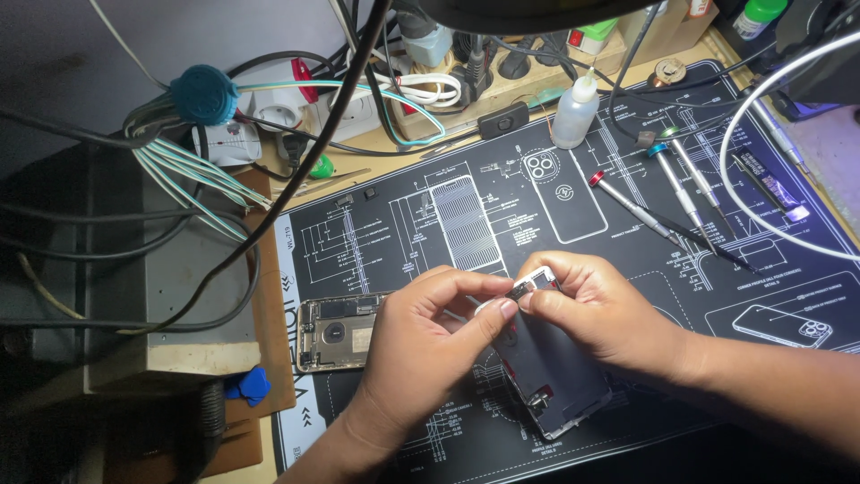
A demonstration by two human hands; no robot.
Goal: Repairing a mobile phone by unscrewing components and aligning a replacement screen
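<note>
Hands — left hand, right hand — fingers pinched on phone screen top edge; mat roomy.

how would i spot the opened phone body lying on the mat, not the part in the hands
Start at the dark repair mat printed with white diagrams, and go to its left edge. The opened phone body lies there flat, just left of the left hand. Unlike the dark screen panel held in both hands, it shows bare metallic insides.
</note>
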